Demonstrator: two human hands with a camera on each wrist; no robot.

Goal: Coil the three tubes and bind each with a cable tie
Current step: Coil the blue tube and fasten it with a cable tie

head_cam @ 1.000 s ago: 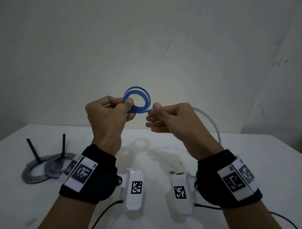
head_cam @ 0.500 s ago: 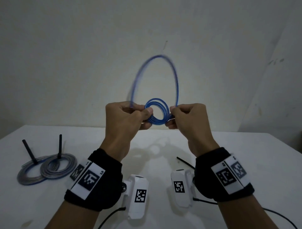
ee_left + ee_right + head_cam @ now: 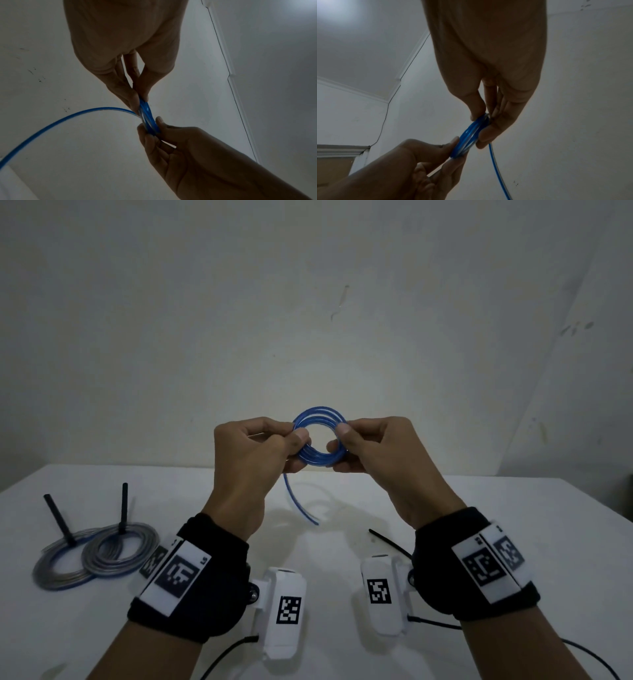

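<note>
A small blue tube coil (image 3: 318,458) is held up above the white table (image 3: 513,525) between both hands. My left hand (image 3: 299,438) pinches its left side with thumb and fingers, and my right hand (image 3: 337,438) pinches its right side. A loose blue tail (image 3: 297,501) hangs below the left hand. The left wrist view has the coil (image 3: 147,116) edge-on between the left hand (image 3: 140,100) and the right hand (image 3: 154,128). In the right wrist view the right hand (image 3: 481,119) and the left hand (image 3: 455,148) grip the coil (image 3: 469,136).
Two grey coiled tubes (image 3: 61,566) (image 3: 120,549) lie at the table's left, each with a black cable tie (image 3: 58,518) (image 3: 124,508) sticking up. A loose black cable tie (image 3: 388,542) lies on the table by my right wrist. A wall stands behind.
The large loose loop that stood above the coil half a second ago has been drawn down into the coil. A short tail now hangs below my left hand.
</note>
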